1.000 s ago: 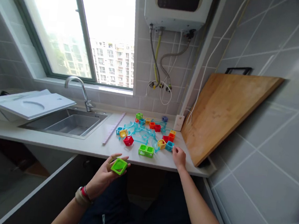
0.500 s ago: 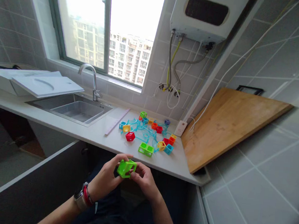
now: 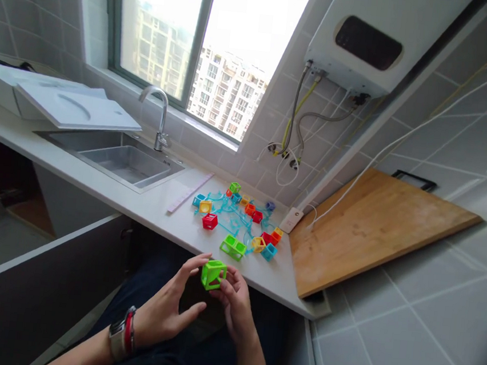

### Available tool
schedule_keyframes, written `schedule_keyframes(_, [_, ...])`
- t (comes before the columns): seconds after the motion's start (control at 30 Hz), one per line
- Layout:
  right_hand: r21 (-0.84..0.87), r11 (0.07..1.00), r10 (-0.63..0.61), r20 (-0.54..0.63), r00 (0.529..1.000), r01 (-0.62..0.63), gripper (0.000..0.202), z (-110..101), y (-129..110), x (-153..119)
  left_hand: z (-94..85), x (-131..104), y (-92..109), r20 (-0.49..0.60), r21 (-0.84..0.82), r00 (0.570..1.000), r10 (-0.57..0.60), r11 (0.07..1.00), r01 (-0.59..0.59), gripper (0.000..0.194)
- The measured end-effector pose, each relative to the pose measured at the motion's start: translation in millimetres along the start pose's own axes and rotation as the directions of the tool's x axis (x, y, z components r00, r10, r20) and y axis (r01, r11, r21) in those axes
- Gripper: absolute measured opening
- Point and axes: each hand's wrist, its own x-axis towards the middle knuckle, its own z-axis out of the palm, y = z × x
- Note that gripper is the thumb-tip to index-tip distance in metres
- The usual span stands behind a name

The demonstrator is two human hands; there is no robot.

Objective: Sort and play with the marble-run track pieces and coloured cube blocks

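Note:
A green open-sided cube point(image 3: 213, 275) is held in front of the counter edge by my right hand point(image 3: 236, 302), whose thumb and fingers pinch its right side. My left hand point(image 3: 166, 307) is at the cube's left, thumb and fingers spread apart, with its fingertips close to the top left corner; whether they touch it I cannot tell. On the counter beyond lie two joined green cubes point(image 3: 232, 247), a red cube point(image 3: 209, 221), a yellow cube point(image 3: 205, 206), a blue cube point(image 3: 268, 251) and several other coloured cubes among clear blue track pieces point(image 3: 231, 225).
A sink point(image 3: 125, 162) with a faucet point(image 3: 162, 117) is at the left, beside white boxes point(image 3: 78, 108). A pale strip point(image 3: 191, 193) lies near the cubes. At the right, a wooden board point(image 3: 377, 230) leans on the wall by a white power strip point(image 3: 291, 220).
My left hand has opened and its thumb has come away from the green cube. The cube now rests in my right hand's fingers. The view has tilted and shifted.

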Motion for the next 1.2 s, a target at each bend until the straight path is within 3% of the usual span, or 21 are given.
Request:
schedule_keyframes(0.1, [-0.230, 0.970, -0.129, -0.203, 0.971, 0.080, 0.049, -30.1, -9.1, 22.9, -3.8, -5.8, -8.4, 0.023, 0.013, 0.999, -0.029, 1.000, 0.028, 0.075])
schedule_keyframes(0.2, [-0.528, 0.838, -0.308, -0.257, 0.916, 0.133, 0.045, -65.6, -25.3, 48.9, -10.9, -13.1, -14.3, 0.163, -0.059, 0.985, -0.050, 0.996, 0.061, 0.063])
schedule_keyframes(0.27, [-0.681, 0.715, -0.398, -0.207, 0.894, 0.161, 0.040, -83.5, -36.1, 64.1, -14.6, -17.9, -15.5, 0.261, -0.121, 0.963, -0.074, 0.987, 0.109, 0.050])
schedule_keyframes(0.37, [-0.825, 0.533, -0.422, -0.067, 0.904, 0.187, 0.036, -95.5, -47.7, 81.7, -17.8, -23.9, -14.2, 0.326, -0.110, 0.938, -0.115, 0.981, 0.159, 0.029])
schedule_keyframes(0.47, [-0.909, 0.339, -0.367, 0.108, 0.924, 0.241, 0.032, -94.0, -54.4, 93.6, -21.0, -27.4, -11.2, 0.366, -0.038, 0.921, -0.131, 0.987, 0.155, 0.020])
schedule_keyframes(0.57, [-0.934, 0.232, -0.323, 0.191, 0.927, 0.273, 0.028, -88.4, -59.0, 101.5, -25.1, -27.8, -8.5, 0.421, -0.003, 0.900, -0.115, 0.992, 0.129, 0.017])
schedule_keyframes(0.87, [-0.941, 0.217, -0.298, 0.190, 0.935, 0.260, 0.028, -87.5, -65.0, 109.8, -27.0, -16.0, -5.6, 0.442, -0.005, 0.893, -0.083, 0.995, 0.096, 0.013])
schedule_keyframes(1.2, [-0.913, 0.297, -0.322, 0.178, 0.930, 0.278, 0.033, -85.8, -53.3, 102.8, -24.2, -14.3, -4.1, 0.454, -0.009, 0.888, -0.068, 0.997, 0.081, 0.014])
